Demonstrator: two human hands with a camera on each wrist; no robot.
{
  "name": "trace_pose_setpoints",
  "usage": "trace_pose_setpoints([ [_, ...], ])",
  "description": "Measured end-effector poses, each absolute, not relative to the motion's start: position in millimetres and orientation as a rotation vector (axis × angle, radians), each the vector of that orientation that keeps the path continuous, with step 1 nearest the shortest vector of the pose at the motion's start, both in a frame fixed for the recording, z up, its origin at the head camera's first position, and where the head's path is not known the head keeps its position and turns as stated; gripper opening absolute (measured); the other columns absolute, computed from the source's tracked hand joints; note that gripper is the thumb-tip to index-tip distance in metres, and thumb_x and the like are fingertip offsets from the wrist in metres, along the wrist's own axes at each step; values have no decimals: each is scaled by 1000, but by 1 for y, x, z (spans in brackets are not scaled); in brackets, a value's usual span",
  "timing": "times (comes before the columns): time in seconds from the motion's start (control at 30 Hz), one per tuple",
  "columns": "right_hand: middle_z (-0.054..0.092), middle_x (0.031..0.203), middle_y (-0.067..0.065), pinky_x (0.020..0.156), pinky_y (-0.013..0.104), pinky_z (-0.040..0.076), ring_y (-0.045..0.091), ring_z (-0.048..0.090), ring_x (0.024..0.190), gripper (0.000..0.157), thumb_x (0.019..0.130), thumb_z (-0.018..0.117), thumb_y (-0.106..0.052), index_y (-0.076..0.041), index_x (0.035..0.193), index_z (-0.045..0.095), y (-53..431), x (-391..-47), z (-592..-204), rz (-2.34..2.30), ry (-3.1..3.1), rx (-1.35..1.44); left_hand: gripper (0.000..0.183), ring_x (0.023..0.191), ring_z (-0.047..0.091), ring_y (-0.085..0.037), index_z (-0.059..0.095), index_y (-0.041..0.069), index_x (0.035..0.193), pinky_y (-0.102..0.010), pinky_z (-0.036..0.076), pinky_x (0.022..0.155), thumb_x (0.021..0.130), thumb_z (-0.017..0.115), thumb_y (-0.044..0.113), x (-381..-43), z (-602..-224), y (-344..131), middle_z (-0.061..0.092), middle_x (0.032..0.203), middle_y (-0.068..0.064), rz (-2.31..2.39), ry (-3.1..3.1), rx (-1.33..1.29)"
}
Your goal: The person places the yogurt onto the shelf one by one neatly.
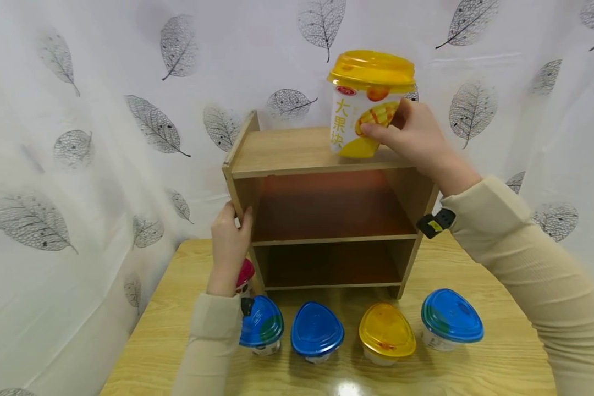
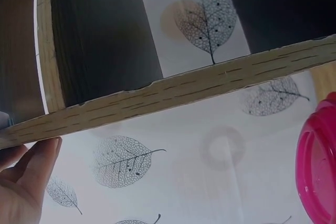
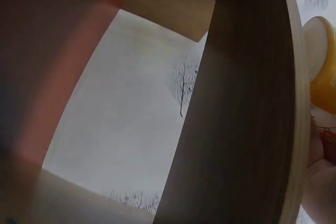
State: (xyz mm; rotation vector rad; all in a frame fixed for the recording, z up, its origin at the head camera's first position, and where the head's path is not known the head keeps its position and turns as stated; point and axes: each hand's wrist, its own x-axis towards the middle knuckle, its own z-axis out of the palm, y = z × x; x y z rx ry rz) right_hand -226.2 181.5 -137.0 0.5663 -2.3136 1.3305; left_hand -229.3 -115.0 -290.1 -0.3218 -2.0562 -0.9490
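Note:
My right hand (image 1: 421, 137) grips a white fruit cup with a yellow lid (image 1: 358, 99), thumb across its front. The cup is upright, its base overlapping the top board of a small wooden shelf (image 1: 282, 151) in the head view. Only the cup's white base and yellow lower side (image 3: 323, 90) appear at the right edge of the right wrist view. Lower on the left, my left hand (image 1: 230, 236) grips the front edge of the shelf's side panel. In the left wrist view its fingertips (image 2: 50, 148) meet that panel's edge (image 2: 184, 94).
In front of the shelf stand cups with blue lids (image 1: 317, 329) and one with a yellow lid (image 1: 387, 330). A pink-lidded cup (image 1: 246, 272) sits by the shelf's left side, partly behind my left wrist. A leaf-patterned curtain (image 1: 104, 71) hangs behind the wooden table (image 1: 188, 269).

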Motion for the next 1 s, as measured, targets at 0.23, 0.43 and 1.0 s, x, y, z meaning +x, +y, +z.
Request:
trace_pose_setpoints([
  [0.23, 58, 109, 11, 76, 24, 43, 16, 54, 89, 46, 78, 67, -26, -2, 115, 52, 157, -236, -139, 1313, -2347, 578, 22, 84, 58, -34, 55, -9, 94, -42, 47, 72, 85, 56, 10, -229, -290, -115, 60, 87, -22, -930, -2071, -324],
  [0.43, 57, 111, 9, 79, 28, 42, 17, 53, 93, 52, 77, 68, -32, -4, 118, 50, 140, -239, -137, 1337, -2413, 515, 21, 83, 58, -34, 55, -9, 93, -42, 47, 71, 85, 56, 11, -230, -291, -115, 59, 86, -22, -925, -2061, -334],
  [1.0, 60, 103, 7, 74, 25, 45, 14, 55, 89, 50, 75, 69, -31, -4, 113, 52, 96, -258, -139, 1344, -2397, 644, 23, 84, 58, -34, 55, -10, 95, -42, 47, 72, 85, 56, 11, -232, -293, -116, 59, 86, -22, -927, -2062, -324],
])
